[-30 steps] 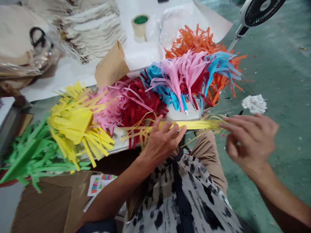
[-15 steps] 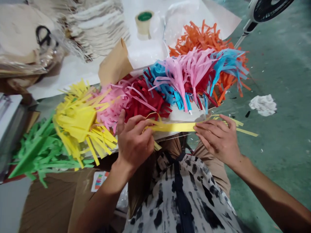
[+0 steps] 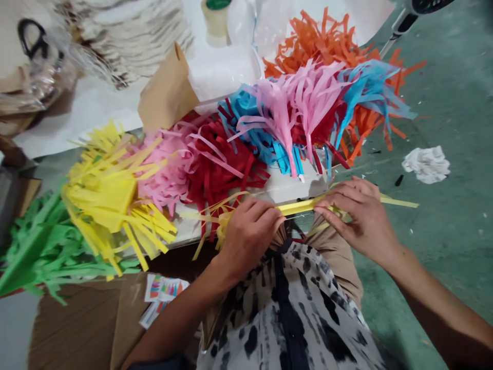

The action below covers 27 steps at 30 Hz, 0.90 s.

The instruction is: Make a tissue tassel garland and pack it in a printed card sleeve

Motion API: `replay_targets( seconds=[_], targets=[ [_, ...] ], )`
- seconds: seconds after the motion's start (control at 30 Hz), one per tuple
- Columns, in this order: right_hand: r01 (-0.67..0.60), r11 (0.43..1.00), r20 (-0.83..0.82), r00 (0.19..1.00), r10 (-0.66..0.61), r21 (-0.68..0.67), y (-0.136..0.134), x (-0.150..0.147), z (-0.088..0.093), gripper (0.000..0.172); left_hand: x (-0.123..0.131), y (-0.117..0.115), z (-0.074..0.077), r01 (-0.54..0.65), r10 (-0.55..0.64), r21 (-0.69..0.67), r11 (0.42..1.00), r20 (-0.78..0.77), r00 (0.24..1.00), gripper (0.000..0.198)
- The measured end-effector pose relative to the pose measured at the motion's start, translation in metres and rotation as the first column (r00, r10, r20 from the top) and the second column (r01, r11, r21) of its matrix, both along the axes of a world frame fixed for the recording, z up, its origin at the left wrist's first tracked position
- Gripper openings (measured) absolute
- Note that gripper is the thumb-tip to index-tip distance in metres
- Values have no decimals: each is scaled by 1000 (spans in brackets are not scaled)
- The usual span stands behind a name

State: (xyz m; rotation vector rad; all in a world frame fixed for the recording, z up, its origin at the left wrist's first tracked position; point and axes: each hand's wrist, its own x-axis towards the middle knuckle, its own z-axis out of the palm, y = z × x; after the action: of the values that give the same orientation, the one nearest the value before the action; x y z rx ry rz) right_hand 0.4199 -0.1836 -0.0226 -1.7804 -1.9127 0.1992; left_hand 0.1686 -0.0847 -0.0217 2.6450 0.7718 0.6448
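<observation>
A long yellow strip (image 3: 298, 206) of thin, smooth paper runs just below the red fringe (image 3: 221, 172), stretched almost level between the two hands above the person's lap. The left hand (image 3: 246, 231) grips the strip's left end with curled, close-set fingers. Loose yellow slivers curl out past its knuckles, under the red fringe. The right hand (image 3: 358, 218) pinches the strip to the right of the red fringe with narrow, nearly straight fingers, and a flat tail of strip pokes out beyond them.

The red fringe is a tangled mound of narrow cut paper ribbons. Left of it lie softer pink fringe (image 3: 169, 169), then stiff yellow fringe (image 3: 111, 195) fanning from a flat band, then green fringe (image 3: 42, 246). Right of it and above stand blue fringe (image 3: 254, 131) and spiky orange fringe (image 3: 319, 46). A creased brown paper bag (image 3: 165, 97) stands up above the red fringe, and a tape roll (image 3: 214, 15) sits farther above. Far right of it, a crumpled white paper ball (image 3: 425, 163) lies on the matt green floor (image 3: 454, 103).

Half a second ago the left hand was higher and farther left, against the red fringe's lower edge. It has since slid right along the strip, so less of the strip shows between the hands and it looks narrower. The right hand has barely moved.
</observation>
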Motion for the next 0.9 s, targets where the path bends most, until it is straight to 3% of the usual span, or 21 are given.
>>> replay_targets(
  seconds=[0.13,0.33,0.67,0.73,0.83,0.9],
  targets=[
    [5,994,93,996,5,-113,8,-4,10,19,-3,1,5,-94,92,-52,994,-33,995,12],
    [24,985,226,974,15,-171,19,-10,16,24,2,0,4,-196,193,-81,977,-38,980,18],
    [33,985,343,939,28,-171,27,-15,19,27,8,15,18,-155,140,-36,987,-264,954,20],
    [60,987,369,929,-1,-149,24,-16,19,27,9,17,21,-146,130,-30,989,-303,944,20],
    [107,994,360,928,-99,-3,14,-20,15,21,13,14,22,-155,158,35,987,-320,934,12],
    [53,996,316,946,-74,75,3,-24,11,18,16,8,19,-144,169,114,983,-257,951,9]
  ],
)
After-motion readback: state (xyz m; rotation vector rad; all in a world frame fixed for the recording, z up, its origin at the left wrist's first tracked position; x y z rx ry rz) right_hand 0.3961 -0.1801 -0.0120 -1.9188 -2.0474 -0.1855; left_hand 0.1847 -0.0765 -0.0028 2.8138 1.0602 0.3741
